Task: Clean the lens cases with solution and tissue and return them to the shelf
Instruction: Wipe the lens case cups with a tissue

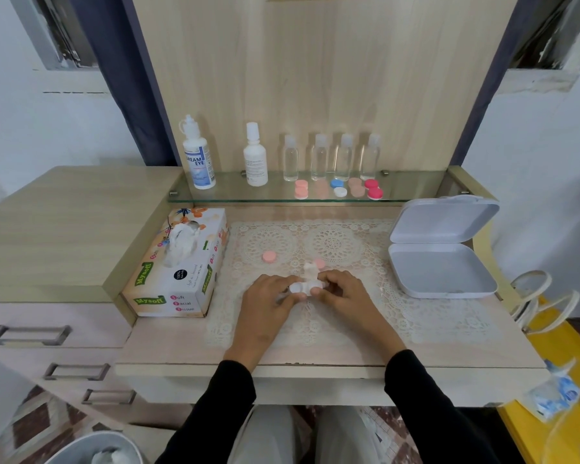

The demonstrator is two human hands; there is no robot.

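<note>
While hands (268, 306) (345, 296) hold lens case (298, 289), lace mat (332, 244) covers desk (456, 346).

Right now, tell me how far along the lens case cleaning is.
Five cases sit on the glass shelf; whether they are cleaned, I cannot tell. In hand: the left hand holds an open white case while the right hand holds a tissue to it. Two pink caps lie on the lace mat. Left: finish wiping, cap it, shelve it.

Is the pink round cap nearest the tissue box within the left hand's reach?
Probably yes: the pink round cap lies uncovered just ahead of the left hand, which grips the white lens case.
</note>
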